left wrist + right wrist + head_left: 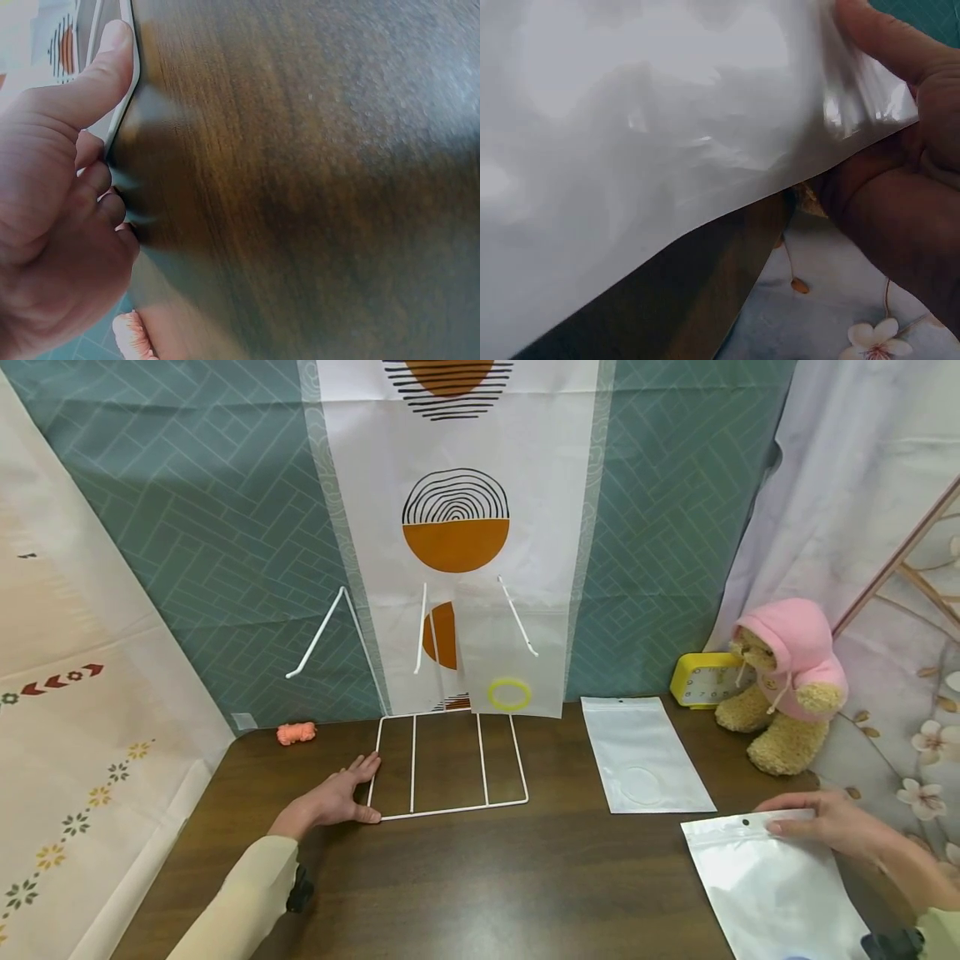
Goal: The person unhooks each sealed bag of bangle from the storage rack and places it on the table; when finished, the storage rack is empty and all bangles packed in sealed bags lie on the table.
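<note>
A white wire display rack (450, 812) with upright hooks stands on the table. My left hand (333, 797) rests at its front left corner. In the left wrist view the thumb (109, 64) lies along the wire, and the other fingertips touch the rack's side. A pale pouch (495, 643) with a yellow ring on it hangs at the rack's right hook. At the right, my right hand (843, 827) pinches the top edge of a white zip pouch (772, 877), near its hang hole. In the right wrist view that pouch (652, 150) hides the fingers behind it.
Another white pouch (645, 756) lies flat right of the rack. A yellow clock (701, 681) and a teddy bear in a pink hoodie (787, 693) sit at the back right. An orange yarn bundle (296, 732) lies at the back left. Patterned cloth (225, 527) hangs behind.
</note>
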A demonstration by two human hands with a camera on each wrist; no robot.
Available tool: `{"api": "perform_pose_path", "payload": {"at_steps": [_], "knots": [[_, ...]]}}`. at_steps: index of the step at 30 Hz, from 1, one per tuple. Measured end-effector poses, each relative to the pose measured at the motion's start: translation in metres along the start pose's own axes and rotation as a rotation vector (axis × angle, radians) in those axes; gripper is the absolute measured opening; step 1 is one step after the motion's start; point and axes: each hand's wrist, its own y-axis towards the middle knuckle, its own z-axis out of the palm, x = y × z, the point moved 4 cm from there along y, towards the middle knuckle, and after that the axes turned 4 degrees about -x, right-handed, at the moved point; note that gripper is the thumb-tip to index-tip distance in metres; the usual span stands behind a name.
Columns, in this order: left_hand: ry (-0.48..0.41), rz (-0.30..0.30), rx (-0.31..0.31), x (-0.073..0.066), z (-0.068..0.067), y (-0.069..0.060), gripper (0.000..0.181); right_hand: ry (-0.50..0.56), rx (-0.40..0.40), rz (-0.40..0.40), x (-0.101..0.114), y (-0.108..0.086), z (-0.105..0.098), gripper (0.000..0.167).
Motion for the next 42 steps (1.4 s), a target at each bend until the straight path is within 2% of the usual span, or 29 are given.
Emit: {"api": "perform_pose_path", "payload": {"at_steps": [4,7,13,22,30,42], "knots": [[0.0,0.007,-0.003,-0.001,0.0,-0.001,0.101,-0.069,0.009,0.028,-0.003,0.003,0.002,0.026],[0.001,0.007,-0.003,-0.002,0.0,-0.001,0.101,-0.15,-0.015,0.032,-0.003,0.004,0.003,0.027],[0.009,0.003,-0.002,-0.002,0.0,-0.001,0.102,-0.243,-0.045,0.016,-0.001,0.011,0.003,0.027],[0.012,-0.02,0.005,0.001,0.0,0.0,0.104,-0.283,-0.063,0.006,-0.001,0.019,0.002,0.026],[0.018,-0.025,0.009,0.002,0.0,0.0,0.104,-0.308,-0.038,-0.032,0.004,0.027,0.001,0.027],[0.015,-0.018,0.005,0.003,0.0,0.001,0.104,-0.362,-0.067,0.088,0.005,0.036,0.002,0.026]]}}
